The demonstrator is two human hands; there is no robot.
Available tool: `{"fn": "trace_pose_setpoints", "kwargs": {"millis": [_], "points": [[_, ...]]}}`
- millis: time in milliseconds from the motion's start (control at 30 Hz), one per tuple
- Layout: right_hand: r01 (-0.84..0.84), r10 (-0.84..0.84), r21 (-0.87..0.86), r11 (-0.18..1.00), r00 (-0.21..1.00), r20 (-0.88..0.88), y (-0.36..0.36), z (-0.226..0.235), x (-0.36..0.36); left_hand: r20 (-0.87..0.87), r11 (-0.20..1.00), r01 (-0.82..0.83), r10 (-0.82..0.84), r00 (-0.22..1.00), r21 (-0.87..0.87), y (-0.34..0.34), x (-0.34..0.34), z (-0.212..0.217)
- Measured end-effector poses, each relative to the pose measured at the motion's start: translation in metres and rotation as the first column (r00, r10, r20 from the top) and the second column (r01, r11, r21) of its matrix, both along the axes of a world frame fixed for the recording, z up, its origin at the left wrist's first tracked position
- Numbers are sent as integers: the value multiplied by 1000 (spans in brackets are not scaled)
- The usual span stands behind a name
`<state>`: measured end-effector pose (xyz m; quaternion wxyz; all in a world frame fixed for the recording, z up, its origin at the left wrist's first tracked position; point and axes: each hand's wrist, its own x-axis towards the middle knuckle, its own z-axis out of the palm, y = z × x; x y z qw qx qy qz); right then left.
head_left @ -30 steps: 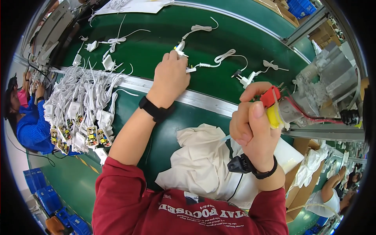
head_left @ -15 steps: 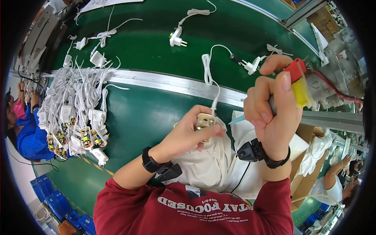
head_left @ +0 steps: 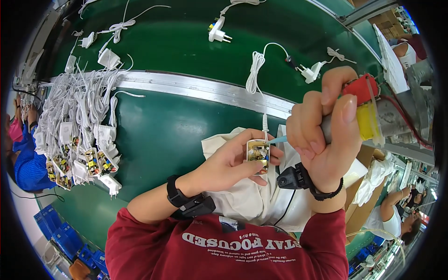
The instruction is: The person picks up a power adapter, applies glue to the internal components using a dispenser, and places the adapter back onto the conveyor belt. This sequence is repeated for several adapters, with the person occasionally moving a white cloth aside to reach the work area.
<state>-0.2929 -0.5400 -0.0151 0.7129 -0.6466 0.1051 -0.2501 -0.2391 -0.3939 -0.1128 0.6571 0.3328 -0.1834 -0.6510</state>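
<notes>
An opened white power adapter point(head_left: 257, 151) rests in my left hand point(head_left: 228, 161), its circuit board facing up. My left thumb presses on the lower part of the board while the fingers curl behind the casing. From the adapter's top edge a white cord point(head_left: 265, 123) runs away over the metal rail. My right hand point(head_left: 322, 128) is wrapped around a grey dispensing tool point(head_left: 389, 116) with a red switch and yellow tape. Its blue tapered tip point(head_left: 279, 139) points at the board's upper right corner, by the cord's entry; whether it touches is too small to tell.
Left on the green bench lies a heap of corded adapters point(head_left: 84, 116). Past the metal rail point(head_left: 177, 84), more adapters point(head_left: 217, 32) lie on a green surface. White cloth point(head_left: 224, 200) covers my lap; a cardboard box point(head_left: 361, 200) stands right. Other people work at both sides.
The blue tip has come up to the adapter's top corner. My left hand has shifted slightly right and turned the adapter, so its board shows more fully. The view has shifted a little.
</notes>
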Motion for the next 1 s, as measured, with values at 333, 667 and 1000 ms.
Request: {"fn": "trace_pose_setpoints", "kwargs": {"millis": [333,667,1000], "points": [[-65,64,-94,994,998,-7,-7,-2,-3,-8,1000,6,-6,1000,2,2,1,1],[-124,121,-121,985,992,-32,1,4,-12,-135,989,-94,109,985,112,1,5,-2],[-173,172,-47,984,985,-32,7,4,-11,-168,987,-149,157,973,62,3,8,-4]]}}
